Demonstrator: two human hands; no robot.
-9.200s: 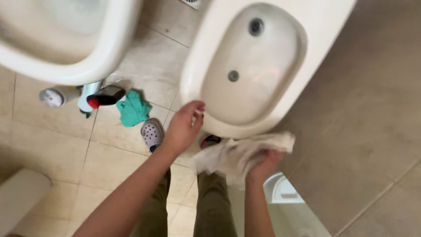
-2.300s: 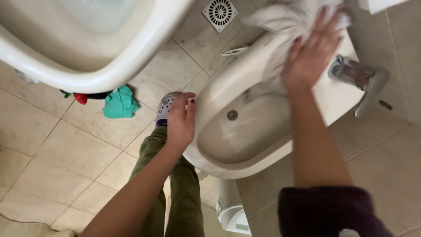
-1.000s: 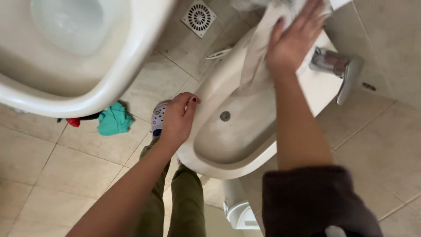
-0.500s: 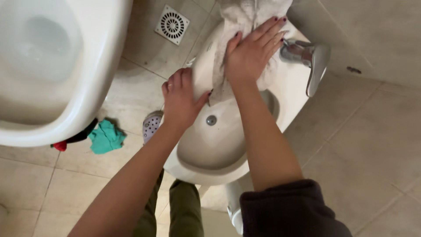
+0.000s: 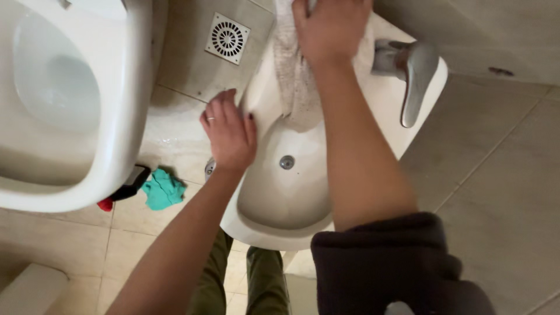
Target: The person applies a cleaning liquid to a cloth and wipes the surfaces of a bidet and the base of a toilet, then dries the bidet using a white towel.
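A white bidet (image 5: 274, 230) stands below me with a drain (image 5: 286, 162) in its basin. My left hand (image 5: 229, 133) rests flat on its left rim, fingers spread, holding nothing. My right hand (image 5: 331, 26) presses a pale cloth (image 5: 294, 87) down on the back of the bidet, beside the chrome tap (image 5: 408, 73). The cloth hangs from under the hand toward the basin. The fingertips of my right hand are cut off by the top edge of the view.
A white toilet bowl (image 5: 76, 99) fills the left side. A round floor drain (image 5: 227, 38) lies between toilet and bidet. A teal rag (image 5: 163, 189) and a dark bottle with a red cap (image 5: 123, 189) lie on the tiled floor.
My right hand has slid the cloth farther toward the back of the bidet. My left hand has shifted slightly outward along the left rim.
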